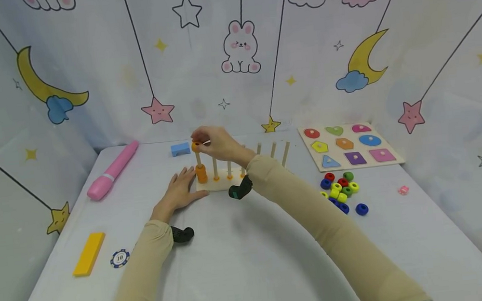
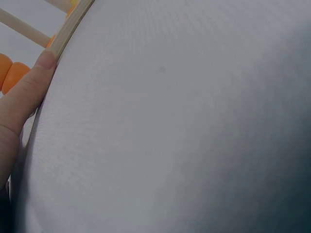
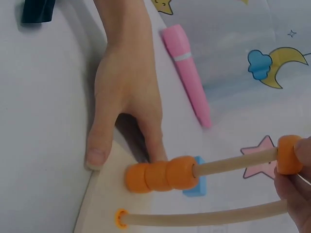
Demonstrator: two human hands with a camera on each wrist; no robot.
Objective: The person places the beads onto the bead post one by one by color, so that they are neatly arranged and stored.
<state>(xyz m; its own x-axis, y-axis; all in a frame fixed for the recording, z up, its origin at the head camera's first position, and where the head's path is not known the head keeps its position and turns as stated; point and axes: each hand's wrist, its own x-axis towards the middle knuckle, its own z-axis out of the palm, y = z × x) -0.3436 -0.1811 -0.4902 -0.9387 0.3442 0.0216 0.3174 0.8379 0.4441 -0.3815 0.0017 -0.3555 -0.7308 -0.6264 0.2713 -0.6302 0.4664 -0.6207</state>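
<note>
An orange bead is pinched between the thumb and fingers of my right hand, at the top of the leftmost peg. In the right wrist view this bead meets the peg's tip. Lower on the same peg sit three stacked orange beads. The wooden peg board has a row of upright pegs, some partly hidden behind my right forearm. My left hand rests at the board's left end, thumb and fingers spread. Its thumb touches the board's front edge in the left wrist view.
Loose beads in red, blue, green and yellow lie right of the board. Behind them is a shape puzzle. A blue block, pink stick, yellow block, poker chip and small pink piece lie around.
</note>
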